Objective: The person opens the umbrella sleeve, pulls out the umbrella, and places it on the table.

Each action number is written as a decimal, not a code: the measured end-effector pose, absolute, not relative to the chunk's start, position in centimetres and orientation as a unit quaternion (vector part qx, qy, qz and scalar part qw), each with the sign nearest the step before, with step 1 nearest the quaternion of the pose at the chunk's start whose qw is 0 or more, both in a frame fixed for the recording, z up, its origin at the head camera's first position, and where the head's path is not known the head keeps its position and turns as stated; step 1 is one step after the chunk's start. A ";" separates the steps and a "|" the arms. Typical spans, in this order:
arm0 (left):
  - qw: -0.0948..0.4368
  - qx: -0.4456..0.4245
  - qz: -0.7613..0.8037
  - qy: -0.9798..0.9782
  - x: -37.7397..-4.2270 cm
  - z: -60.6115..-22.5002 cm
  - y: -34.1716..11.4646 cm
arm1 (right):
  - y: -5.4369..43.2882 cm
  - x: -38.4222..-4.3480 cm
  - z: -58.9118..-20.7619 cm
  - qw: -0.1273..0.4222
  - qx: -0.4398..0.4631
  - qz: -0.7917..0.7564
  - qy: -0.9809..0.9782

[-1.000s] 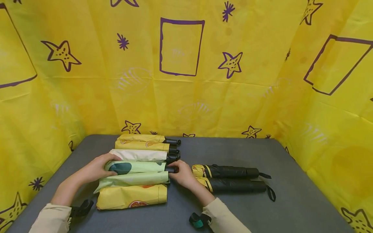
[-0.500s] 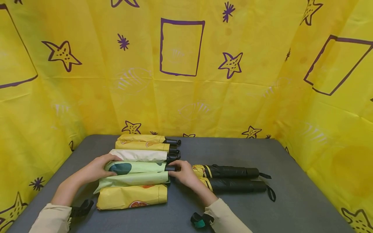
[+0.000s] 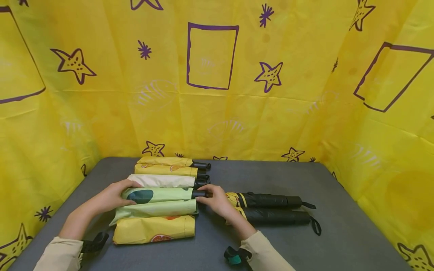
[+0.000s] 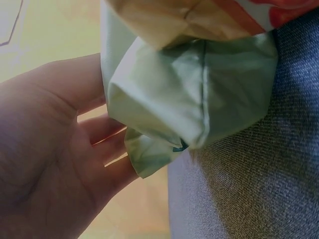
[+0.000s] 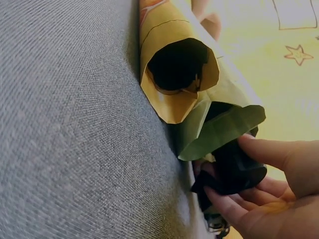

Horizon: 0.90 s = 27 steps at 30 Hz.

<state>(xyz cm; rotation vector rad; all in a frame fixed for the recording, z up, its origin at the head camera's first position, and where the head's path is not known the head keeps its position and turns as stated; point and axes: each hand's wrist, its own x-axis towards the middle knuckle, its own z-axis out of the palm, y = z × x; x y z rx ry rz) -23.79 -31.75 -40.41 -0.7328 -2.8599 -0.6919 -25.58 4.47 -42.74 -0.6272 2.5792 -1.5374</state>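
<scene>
A green umbrella sleeve [image 3: 179, 194] with a dark blot lies among a row of sleeves. My left hand [image 3: 116, 195] grips its left end between thumb and fingers. From its right mouth sticks a black umbrella handle [image 3: 198, 194], pinched by my right hand [image 3: 217, 203]; the right wrist view shows thumb and fingers around this handle [image 5: 239, 169] and its strap. The rest of that umbrella is hidden in the sleeve. Just nearer lie a plain light green sleeve [image 3: 159, 209] and a yellow sleeve [image 3: 156, 230] with fruit prints, whose dark open mouth [image 5: 177, 67] faces the right wrist camera.
Behind lie a white-sleeved umbrella [image 3: 162, 180] and two yellow-sleeved umbrellas [image 3: 166, 162], black handles pointing right. Two bare black-and-yellow folded umbrellas [image 3: 271, 200] with wrist loops lie right of my right hand on the grey table [image 3: 288, 248]. Yellow printed cloth [image 3: 217, 113] surrounds the table.
My right hand has shifted slightly right with the black handle, and more of the handle shows outside the green sleeve. The left hand has stayed in place.
</scene>
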 end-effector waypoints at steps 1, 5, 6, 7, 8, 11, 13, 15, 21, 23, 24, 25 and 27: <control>0.055 -0.240 -0.229 -0.942 -23.8 -40.4 -31.7 | 4.5 -25.6 -42.7 0.036 -0.206 -0.501 0.840; 0.045 -0.237 -0.231 -0.943 -23.8 -40.3 -31.8 | 4.7 -25.7 -42.8 0.033 -0.210 -0.504 0.837; 0.043 -0.235 -0.233 -0.943 -23.8 -40.2 -31.8 | 4.8 -25.8 -42.8 0.031 -0.212 -0.505 0.836; 0.040 -0.235 -0.234 -0.942 -23.8 -40.2 -31.8 | 4.8 -25.8 -42.7 0.029 -0.213 -0.507 0.835; 0.039 -0.237 -0.236 -0.942 -23.9 -40.2 -31.9 | 4.9 -25.9 -42.7 0.028 -0.213 -0.507 0.834; 0.036 -0.235 -0.236 -0.942 -23.8 -40.1 -31.9 | 5.3 -26.1 -42.5 0.028 -0.210 -0.512 0.833; 0.033 -0.233 -0.235 -0.943 -23.8 -40.0 -31.9 | 5.7 -26.1 -42.3 0.034 -0.202 -0.518 0.831; 0.028 -0.230 -0.235 -0.944 -23.8 -39.9 -31.9 | 6.0 -26.1 -42.1 0.039 -0.196 -0.527 0.826; 0.020 -0.221 -0.239 -0.945 -23.7 -39.8 -31.9 | 6.9 -26.0 -41.9 0.061 -0.164 -0.549 0.818; 0.023 -0.220 -0.237 -0.946 -23.7 -39.8 -31.8 | 7.1 -26.0 -41.8 0.070 -0.151 -0.553 0.817; 0.024 -0.219 -0.237 -0.946 -23.7 -39.9 -31.8 | 7.1 -25.9 -41.7 0.075 -0.145 -0.557 0.814; 0.027 -0.218 -0.235 -0.947 -23.7 -39.9 -31.8 | 7.2 -25.9 -41.7 0.077 -0.142 -0.560 0.812; 0.032 -0.216 -0.231 -0.948 -23.7 -39.9 -31.8 | 7.4 -25.8 -41.5 0.081 -0.134 -0.567 0.809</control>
